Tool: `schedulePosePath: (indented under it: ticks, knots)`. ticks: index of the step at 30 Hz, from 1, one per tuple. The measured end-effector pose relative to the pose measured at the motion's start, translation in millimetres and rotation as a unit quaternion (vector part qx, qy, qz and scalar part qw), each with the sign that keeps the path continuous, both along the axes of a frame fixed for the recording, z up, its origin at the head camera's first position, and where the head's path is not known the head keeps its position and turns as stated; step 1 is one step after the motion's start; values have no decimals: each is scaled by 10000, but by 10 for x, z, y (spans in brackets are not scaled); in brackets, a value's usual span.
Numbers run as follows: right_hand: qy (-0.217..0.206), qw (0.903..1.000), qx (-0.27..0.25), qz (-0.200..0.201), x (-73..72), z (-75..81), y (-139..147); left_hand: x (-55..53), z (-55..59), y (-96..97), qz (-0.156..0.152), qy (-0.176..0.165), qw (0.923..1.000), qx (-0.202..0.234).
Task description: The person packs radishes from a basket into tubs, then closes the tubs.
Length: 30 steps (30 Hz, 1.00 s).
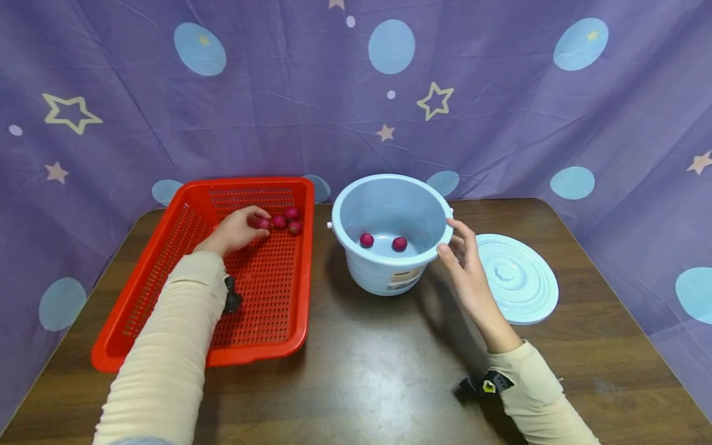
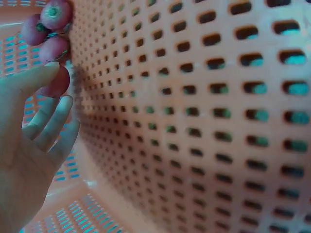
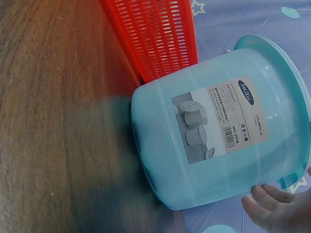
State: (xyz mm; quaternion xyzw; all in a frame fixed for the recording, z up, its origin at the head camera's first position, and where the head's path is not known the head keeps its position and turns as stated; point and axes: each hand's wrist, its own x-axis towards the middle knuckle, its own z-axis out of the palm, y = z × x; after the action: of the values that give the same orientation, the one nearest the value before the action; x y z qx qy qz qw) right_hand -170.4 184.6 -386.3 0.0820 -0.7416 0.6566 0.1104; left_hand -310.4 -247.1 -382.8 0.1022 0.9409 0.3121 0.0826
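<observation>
Inside the red basket (image 1: 303,272), my left hand (image 1: 236,230) pinches a round red radish (image 2: 59,82) between thumb and fingers, close to the basket's perforated floor. Three more radishes (image 2: 54,14) lie clustered just beyond it, some showing stem ends. To the right stands a light blue bucket (image 1: 367,272), upright, with one radish (image 1: 366,240) and another radish (image 1: 399,244) on its bottom. My right hand (image 1: 470,272) is at the bucket's right rim, thumb and forefinger touching it. In the right wrist view its other fingers (image 3: 265,199) extend loosely beside the outer wall.
A round light blue lid (image 1: 517,278) lies on the wooden table (image 1: 378,371), right of the bucket and partly behind my right hand. The bucket carries a printed label (image 3: 221,121). A purple patterned curtain (image 1: 311,93) hangs directly behind the table.
</observation>
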Motion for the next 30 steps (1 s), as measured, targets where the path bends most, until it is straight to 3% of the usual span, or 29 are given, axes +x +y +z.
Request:
schedulePosePath:
  ticks: [6, 14, 30]
  knots:
    - [9, 10000, 36, -22, -3, 10, 6, 29, 213, 0, -172, 175, 9997, -42]
    - [19, 10000, 60, -21, 0, 23, 7, 83, 515, 86, -112, 259, 9996, -15]
    - [-39, 10000, 43, -35, 5, 8, -9, 289, 882, 377, -547, 1191, 9914, 17]
